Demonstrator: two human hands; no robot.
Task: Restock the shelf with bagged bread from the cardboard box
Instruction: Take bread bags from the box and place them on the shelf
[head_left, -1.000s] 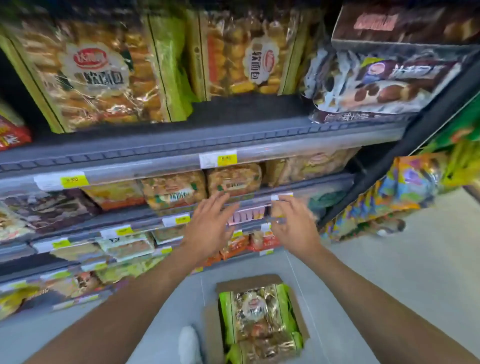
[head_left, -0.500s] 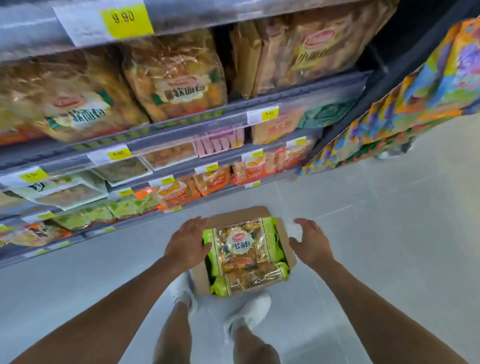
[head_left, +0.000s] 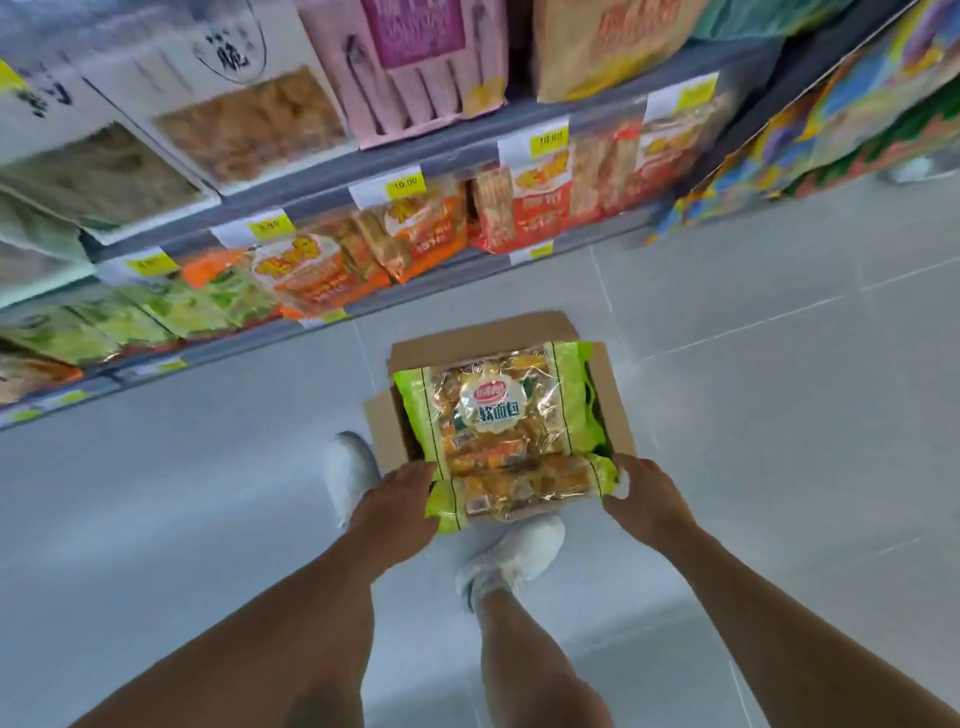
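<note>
Left hand touches the green left end of the near bread bag; right hand touches its right end. Fingers point down against the wrapper; can't tell if they have closed on it. The bag lies between the hands, at the near edge of the cardboard box. A second bread bag fills the box just beyond the fingertips. Shelf well beyond.

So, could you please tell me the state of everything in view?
Cardboard box: open, on the floor.
Upper bread bag: flat in the box.
Near bread bag: at the box's near edge.
Left grip: at its left end, hold unclear.
Right grip: at its right end, hold unclear.
Shelf: stocked.
</note>
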